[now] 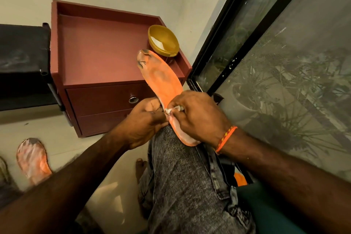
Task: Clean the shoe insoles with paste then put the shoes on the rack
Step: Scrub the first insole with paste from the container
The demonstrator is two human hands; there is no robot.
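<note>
Left hand [146,119] grips orange insole [161,80] (on knee); right hand [197,118] pinches cloth [174,109].

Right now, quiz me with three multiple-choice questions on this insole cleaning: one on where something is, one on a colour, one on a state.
1. Where is the yellow bowl?
A. on the floor
B. on the red cabinet, at its right edge
C. on the knee

2. What colour is the held insole?
A. orange
B. blue
C. white

3. What is the right hand doing?
A. hanging idle
B. reaching into the bowl
C. pressing a small white cloth on the insole

Answers: 1 B, the bowl sits on the cabinet top. 2 A, its surface is orange. 3 C, fingers pinch the cloth against the insole while the left hand steadies it.
</note>
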